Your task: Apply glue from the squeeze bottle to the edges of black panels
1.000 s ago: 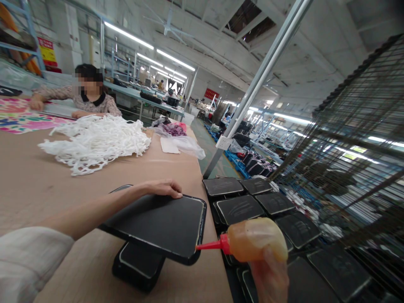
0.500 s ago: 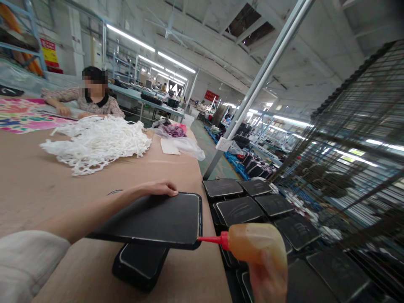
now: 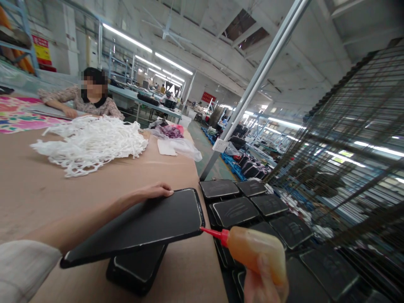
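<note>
My left hand [image 3: 154, 192] rests on the far edge of a black flat panel [image 3: 142, 225] with a light line round its rim, holding it tilted above the brown table [image 3: 38, 193]. A second black panel [image 3: 135, 269] lies under it. My right hand [image 3: 263, 284] grips an amber squeeze bottle [image 3: 257, 252]. Its red nozzle [image 3: 212, 232] touches the panel's near right corner.
Several black panels [image 3: 240, 208] lie spread to the right, off the table's edge. A wire rack [image 3: 356, 160] stands at far right beside a slanted metal pole [image 3: 252, 90]. White cord [image 3: 91, 143] is heaped at the back, where a person [image 3: 88, 94] sits by colourful fabric [image 3: 15, 120].
The panel has turned under my left hand, its near end swinging left and down. The bottle's nozzle has followed along the right edge to the corner.
</note>
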The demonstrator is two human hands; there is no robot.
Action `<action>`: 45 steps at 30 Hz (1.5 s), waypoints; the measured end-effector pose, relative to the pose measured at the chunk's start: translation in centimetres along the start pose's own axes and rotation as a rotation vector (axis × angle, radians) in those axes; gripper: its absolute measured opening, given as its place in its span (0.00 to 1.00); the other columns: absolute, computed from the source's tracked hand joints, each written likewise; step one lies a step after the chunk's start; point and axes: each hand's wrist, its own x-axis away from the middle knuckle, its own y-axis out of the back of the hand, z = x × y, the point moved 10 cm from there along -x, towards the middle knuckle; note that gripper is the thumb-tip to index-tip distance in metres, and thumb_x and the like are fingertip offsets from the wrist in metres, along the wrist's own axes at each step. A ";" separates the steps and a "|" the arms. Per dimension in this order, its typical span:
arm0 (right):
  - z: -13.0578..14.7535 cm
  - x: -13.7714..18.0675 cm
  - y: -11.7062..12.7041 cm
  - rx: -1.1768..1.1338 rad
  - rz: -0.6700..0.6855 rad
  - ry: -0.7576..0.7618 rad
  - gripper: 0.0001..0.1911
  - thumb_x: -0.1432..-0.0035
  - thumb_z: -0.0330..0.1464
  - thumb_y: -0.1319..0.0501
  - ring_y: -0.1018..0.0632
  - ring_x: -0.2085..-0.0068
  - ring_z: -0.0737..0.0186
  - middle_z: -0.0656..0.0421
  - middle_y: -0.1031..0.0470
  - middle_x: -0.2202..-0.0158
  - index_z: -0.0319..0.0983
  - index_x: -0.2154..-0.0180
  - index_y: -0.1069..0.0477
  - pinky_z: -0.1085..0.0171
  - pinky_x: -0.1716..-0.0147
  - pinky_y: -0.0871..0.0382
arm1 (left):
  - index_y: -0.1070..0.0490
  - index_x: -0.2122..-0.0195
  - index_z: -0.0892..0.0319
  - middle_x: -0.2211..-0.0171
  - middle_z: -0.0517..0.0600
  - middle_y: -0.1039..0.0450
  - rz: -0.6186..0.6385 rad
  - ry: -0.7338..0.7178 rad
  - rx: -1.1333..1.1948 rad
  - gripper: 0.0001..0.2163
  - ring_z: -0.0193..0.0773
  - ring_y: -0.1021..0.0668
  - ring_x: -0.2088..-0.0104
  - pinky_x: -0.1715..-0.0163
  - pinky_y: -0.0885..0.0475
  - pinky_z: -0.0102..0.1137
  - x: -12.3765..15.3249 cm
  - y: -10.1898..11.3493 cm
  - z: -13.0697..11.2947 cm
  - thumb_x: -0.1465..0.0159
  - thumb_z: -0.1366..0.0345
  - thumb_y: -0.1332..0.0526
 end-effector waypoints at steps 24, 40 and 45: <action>0.1 2.3 -5.0 -0.564 -0.040 -0.437 0.25 0.59 0.33 0.30 0.31 0.57 0.65 0.61 0.34 0.58 0.39 0.57 0.35 0.67 0.58 0.34 | 0.30 0.69 0.61 0.75 0.47 0.27 0.104 0.165 0.528 0.24 0.36 0.27 0.77 0.77 0.37 0.27 -0.4 -3.2 4.5 0.57 0.45 0.34; -1.9 2.4 -6.1 -0.495 0.109 -0.453 0.21 0.54 0.35 0.33 0.28 0.62 0.64 0.59 0.29 0.62 0.37 0.57 0.33 0.67 0.64 0.30 | 0.28 0.71 0.62 0.76 0.49 0.25 0.190 0.177 0.616 0.24 0.35 0.26 0.78 0.72 0.33 0.29 -0.5 -4.3 4.3 0.57 0.45 0.33; -2.1 2.6 -6.3 -0.516 0.111 -0.485 0.19 0.56 0.35 0.32 0.28 0.63 0.65 0.59 0.29 0.63 0.36 0.61 0.32 0.69 0.67 0.30 | 0.28 0.71 0.63 0.77 0.49 0.25 0.197 0.181 0.624 0.24 0.36 0.26 0.77 0.71 0.33 0.30 -0.8 -4.4 4.7 0.57 0.45 0.33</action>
